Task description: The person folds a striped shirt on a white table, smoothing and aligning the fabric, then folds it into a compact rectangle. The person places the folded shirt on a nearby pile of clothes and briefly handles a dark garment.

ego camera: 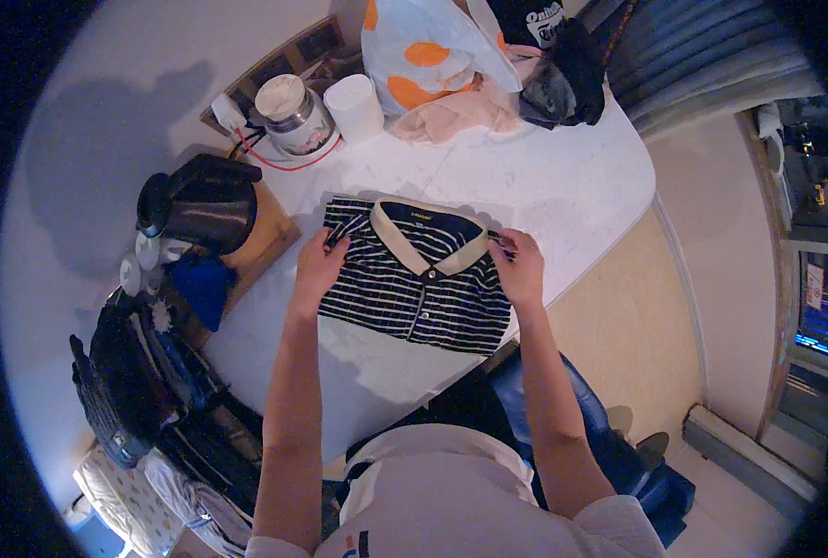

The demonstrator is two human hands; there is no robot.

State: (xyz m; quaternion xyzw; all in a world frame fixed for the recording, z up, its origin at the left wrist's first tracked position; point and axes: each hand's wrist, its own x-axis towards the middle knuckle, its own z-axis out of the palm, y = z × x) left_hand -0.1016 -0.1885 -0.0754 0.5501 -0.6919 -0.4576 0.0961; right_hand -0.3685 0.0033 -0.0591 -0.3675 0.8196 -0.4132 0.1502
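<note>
A dark polo shirt with white stripes (386,293) lies folded into a compact rectangle on the white table (358,363). Its cream collar (394,237) points away from me, and the short button placket faces up. My left hand (322,261) pinches the cloth at the left shoulder, between thumb and fingers. At the right shoulder, beside the collar, my right hand (520,264) grips the fabric in the same way. The shirt's underside is hidden against the tabletop.
A dark electric kettle (208,209) stands on a wooden box (267,223) at left. Behind are a lidded jar (295,115), a white paper roll (355,108), an orange-spotted plastic bag (435,63), pink cloth (456,115) and dark cloth (567,84). Clothes (149,363) hang at lower left.
</note>
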